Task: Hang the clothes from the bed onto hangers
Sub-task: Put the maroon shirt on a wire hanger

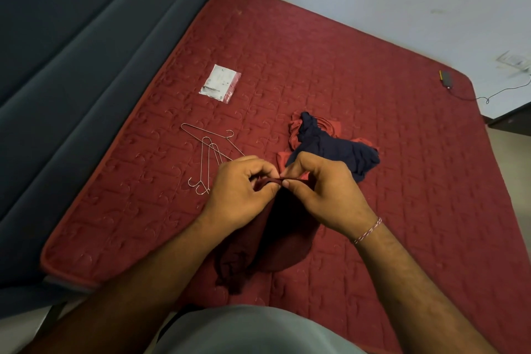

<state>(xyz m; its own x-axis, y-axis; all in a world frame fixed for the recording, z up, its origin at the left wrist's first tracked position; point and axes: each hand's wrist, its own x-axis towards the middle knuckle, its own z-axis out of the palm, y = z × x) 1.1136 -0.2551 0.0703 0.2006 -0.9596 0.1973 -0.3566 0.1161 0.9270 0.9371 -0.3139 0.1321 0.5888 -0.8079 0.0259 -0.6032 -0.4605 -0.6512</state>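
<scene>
Over the near part of the red bed (373, 66) we hold a dark maroon garment (275, 244) by its top edge. Our left hand (241, 192) and right hand (324, 192) meet at that edge, almost touching, and the fingers of each are curled and pinching the rolled hem between thumb and forefinger. The rest of the garment hangs down from the hands and bunches on the mattress between our forearms. On our right wrist sits a thread bracelet (368, 230).

Just left of the left hand lie the wire hangers (205, 158), flat on the bed and overlapping, with one end hidden behind our knuckles. Just beyond the right hand lies a crumpled navy garment (333, 149) on top of a lighter red garment (296, 128). Farther back rests a small flat packet (220, 83). Near the far right corner lies a small dark device (445, 79) with a cable running off the bed.
</scene>
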